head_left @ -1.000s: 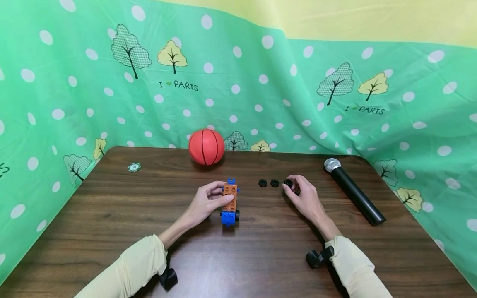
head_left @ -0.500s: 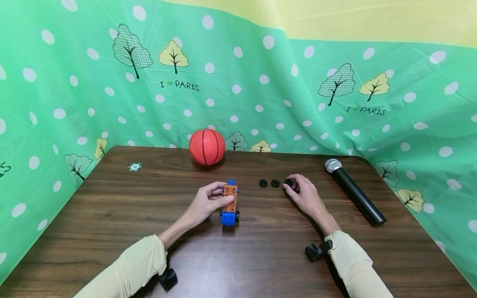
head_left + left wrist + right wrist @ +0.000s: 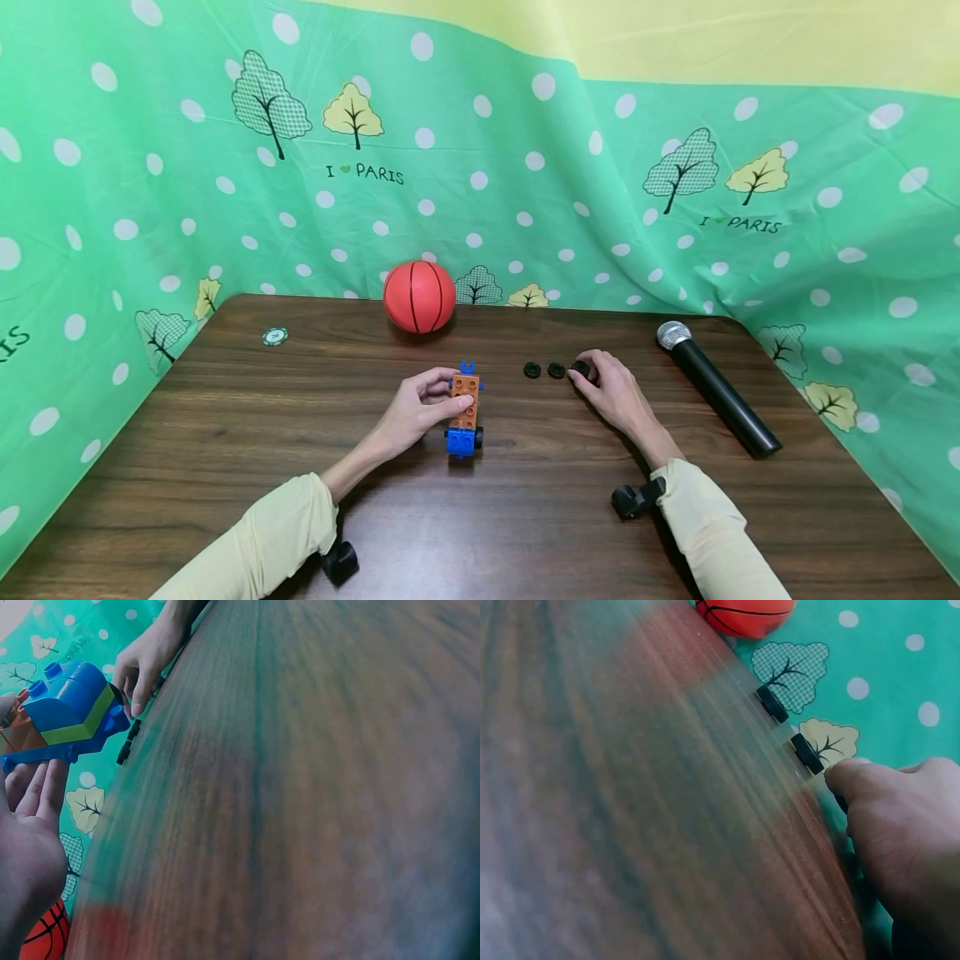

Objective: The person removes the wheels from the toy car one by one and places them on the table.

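I see my left hand point(image 3: 414, 410) gripping the orange and blue plastic brick car point(image 3: 463, 414), fingers curled round its orange top, mid-table on the dark wooden table point(image 3: 225, 433). My right hand point(image 3: 611, 392) pinches a small black rubber wheel point(image 3: 580, 367) lying on the table, just beside two more black wheels point(image 3: 543, 370). An orange basketball point(image 3: 419, 297) sits behind the car; a black microphone point(image 3: 716, 387) lies to the right.

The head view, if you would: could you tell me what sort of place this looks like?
Probably a staged tabletop set for recording, not a lived-in room. A green polka-dot cloth printed with trees screens the dark wooden table, and unrelated props sit on it: an orange toy basketball, a black handheld microphone and an orange-and-blue brick toy car.
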Tool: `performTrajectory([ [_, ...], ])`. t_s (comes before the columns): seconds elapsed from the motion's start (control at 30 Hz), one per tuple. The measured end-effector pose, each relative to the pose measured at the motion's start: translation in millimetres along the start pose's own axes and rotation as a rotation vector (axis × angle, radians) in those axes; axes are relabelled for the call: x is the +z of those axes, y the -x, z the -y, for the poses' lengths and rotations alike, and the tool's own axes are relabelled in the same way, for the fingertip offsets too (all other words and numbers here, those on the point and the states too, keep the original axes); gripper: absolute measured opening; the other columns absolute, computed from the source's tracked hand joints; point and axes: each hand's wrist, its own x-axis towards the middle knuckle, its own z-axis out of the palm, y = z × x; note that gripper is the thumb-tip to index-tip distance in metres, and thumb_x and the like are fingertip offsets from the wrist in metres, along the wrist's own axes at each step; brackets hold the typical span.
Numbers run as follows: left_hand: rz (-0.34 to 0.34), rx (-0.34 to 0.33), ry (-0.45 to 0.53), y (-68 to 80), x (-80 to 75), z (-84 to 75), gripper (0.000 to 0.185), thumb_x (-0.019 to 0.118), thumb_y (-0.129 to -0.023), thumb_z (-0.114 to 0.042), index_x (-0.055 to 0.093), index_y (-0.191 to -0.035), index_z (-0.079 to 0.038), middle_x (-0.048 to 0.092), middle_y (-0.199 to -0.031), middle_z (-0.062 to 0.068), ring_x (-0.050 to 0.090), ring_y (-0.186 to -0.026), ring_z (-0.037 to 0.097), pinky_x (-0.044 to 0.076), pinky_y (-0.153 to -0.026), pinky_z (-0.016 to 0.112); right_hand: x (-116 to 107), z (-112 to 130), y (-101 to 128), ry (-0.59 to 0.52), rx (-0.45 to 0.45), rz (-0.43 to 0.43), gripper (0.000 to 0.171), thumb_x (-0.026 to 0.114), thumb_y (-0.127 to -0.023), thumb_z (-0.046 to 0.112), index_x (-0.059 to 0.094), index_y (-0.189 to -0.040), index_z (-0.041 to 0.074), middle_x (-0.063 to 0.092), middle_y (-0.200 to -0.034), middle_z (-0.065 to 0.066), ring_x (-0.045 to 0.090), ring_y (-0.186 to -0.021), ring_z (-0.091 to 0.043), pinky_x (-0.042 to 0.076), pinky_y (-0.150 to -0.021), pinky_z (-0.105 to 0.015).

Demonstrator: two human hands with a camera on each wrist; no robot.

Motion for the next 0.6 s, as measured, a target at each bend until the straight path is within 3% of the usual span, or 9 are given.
performTrajectory([
  [0.6,-0.008,-0.005,-0.006,1.0,0.8,-0.6,0.038,0.073,-0.095,-0.012,0.063,-0.126,0.006,0.075,-0.105,0.013,0.073,-0.09,0.018,0.059,-0.078,0.029,-0.3,1.3,-1.0,0.025,0.051,0.065,0.023,0.071,-0.1,0.017,0.068,-0.117,0.002,0.059,-0.095,-0.009,0.055,-0.08,-0.023,0.048,-0.071,-0.042],
])
